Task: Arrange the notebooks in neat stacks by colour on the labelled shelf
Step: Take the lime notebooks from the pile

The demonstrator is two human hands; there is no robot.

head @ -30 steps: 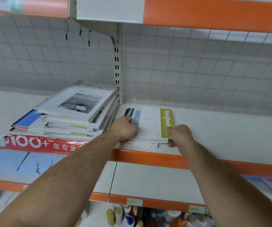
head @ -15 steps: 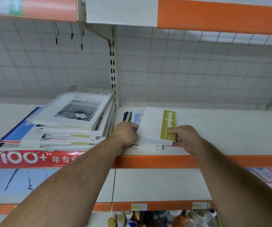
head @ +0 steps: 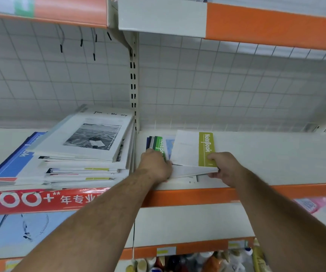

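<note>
1. Two piles of notebooks lie on the shelf: a tall untidy pile left of the left grip, and a low pile under both grips, with at least four covers showing.
2. The right grip pinches the lime-striped notebook at its near corner, thumb on the strip and fingers beneath. Its near edge is raised off the low pile.
3. The left grip rests on the green-striped notebook, touching the raised one. Its fingertips are hidden, so I cannot tell whether it clasps anything.

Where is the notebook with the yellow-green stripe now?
The striped notebook is just right of centre in the head view, its near edge lifted by the right hand, right of the dark green notebook.
</note>
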